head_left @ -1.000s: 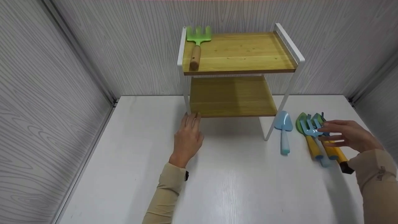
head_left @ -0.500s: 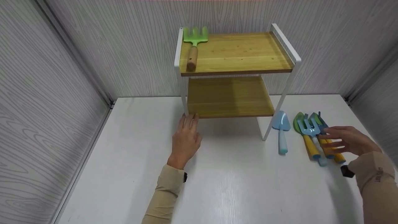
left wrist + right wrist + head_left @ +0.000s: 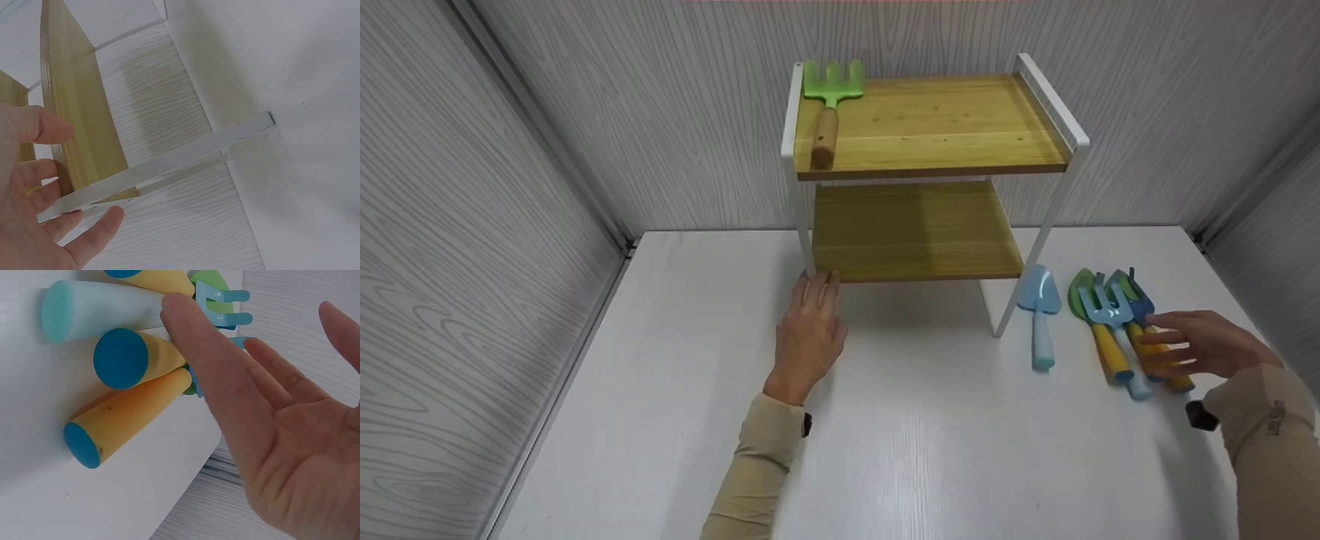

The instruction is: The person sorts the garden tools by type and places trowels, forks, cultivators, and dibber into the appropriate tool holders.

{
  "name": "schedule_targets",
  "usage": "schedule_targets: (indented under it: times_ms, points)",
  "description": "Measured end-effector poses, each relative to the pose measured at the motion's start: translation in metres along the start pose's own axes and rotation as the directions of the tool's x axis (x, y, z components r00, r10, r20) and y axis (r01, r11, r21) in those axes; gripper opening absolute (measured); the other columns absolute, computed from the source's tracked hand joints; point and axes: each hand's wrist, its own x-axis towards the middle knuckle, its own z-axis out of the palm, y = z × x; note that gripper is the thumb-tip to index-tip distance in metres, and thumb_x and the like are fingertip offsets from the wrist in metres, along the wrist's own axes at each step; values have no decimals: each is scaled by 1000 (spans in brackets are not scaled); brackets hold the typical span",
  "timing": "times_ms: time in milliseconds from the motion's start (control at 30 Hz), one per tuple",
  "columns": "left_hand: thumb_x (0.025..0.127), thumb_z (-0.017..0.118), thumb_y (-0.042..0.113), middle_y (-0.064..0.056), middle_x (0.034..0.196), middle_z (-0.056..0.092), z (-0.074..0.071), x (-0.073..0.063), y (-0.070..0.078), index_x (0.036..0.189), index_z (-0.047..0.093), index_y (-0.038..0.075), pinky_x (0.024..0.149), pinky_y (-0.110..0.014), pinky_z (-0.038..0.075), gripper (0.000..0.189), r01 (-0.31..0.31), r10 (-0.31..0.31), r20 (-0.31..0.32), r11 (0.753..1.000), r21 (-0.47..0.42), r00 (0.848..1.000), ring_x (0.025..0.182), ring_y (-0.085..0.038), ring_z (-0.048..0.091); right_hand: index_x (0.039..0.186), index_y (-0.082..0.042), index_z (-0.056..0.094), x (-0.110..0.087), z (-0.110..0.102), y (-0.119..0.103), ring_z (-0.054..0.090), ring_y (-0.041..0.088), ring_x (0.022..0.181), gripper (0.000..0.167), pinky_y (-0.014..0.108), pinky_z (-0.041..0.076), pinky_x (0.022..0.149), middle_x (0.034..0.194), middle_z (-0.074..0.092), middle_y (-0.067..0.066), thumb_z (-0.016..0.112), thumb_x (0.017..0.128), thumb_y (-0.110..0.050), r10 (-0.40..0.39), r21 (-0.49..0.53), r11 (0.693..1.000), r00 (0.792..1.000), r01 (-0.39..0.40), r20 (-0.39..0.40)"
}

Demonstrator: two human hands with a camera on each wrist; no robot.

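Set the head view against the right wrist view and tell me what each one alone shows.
Head only: the two-tier shelf, the green fork lying on top of it, the left hand at its front left side, and the light blue trowel lying beside it.
Right wrist only: the palm side of the right hand.
Both: that hand, the light blue fork and several yellow handles.

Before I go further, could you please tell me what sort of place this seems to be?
It looks like a walled work booth, though I cannot be sure: wood-grain panels back and flank a white table, which bears a two-tier shelf and several garden tools.
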Motion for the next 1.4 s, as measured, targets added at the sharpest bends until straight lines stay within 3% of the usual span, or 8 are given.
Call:
schedule_targets:
  times_ms: [200,267,467,633,833,1067,1400]
  points:
    - [90,68,2,-19,139,54,0,1,0,143,52,-4,89,-45,57,56,2,-2,-9,1000,2,1000,133,-42,47,143,-1,38,0,0,4,66,22,104,56,42,53,97,112,66,0,54,105,-39,18,63,998,1000,-19,23]
    - [89,68,1,-19,140,54,0,1,0,144,52,-4,89,-46,57,57,7,-7,-6,1000,-4,1000,133,-42,47,141,-3,40,0,0,4,65,22,104,51,42,53,98,113,66,1,53,106,-38,18,66,998,999,-20,30]
    - [90,68,1,-19,141,53,0,1,0,144,51,-4,89,-45,57,57,11,-11,1,1000,-2,1000,134,-42,46,145,3,35,2,4,1,64,23,105,61,42,53,97,115,63,4,54,105,-39,28,20,999,999,-29,26]
    - [89,68,0,-19,140,54,1,0,0,144,52,-4,85,-44,59,57,2,-2,-2,1000,10,1000,134,-42,46,136,-1,44,4,7,3,64,23,104,51,41,53,97,114,64,5,55,105,-39,33,6,999,999,-33,9]
    - [89,64,-1,-19,139,54,2,0,-1,143,51,-4,85,-43,58,56,-11,12,-8,1000,17,1000,133,-42,46,142,7,36,5,12,1,66,24,101,62,41,54,95,108,67,6,55,104,-39,44,-6,999,999,-44,-19]
    - [90,65,0,-19,141,53,2,-1,-1,144,51,-4,88,-43,57,56,-1,1,0,1000,1,1000,135,-41,44,137,3,41,9,19,0,67,25,100,54,38,54,94,106,67,7,56,104,-37,69,23,997,997,-69,-20]
    - [90,67,1,-19,142,53,1,0,-1,144,52,-3,84,-44,59,56,1,-1,-5,1000,-4,1000,135,-42,45,143,8,32,17,28,0,64,25,98,68,37,55,92,111,61,10,58,103,-39,108,4,994,993,-108,-42]
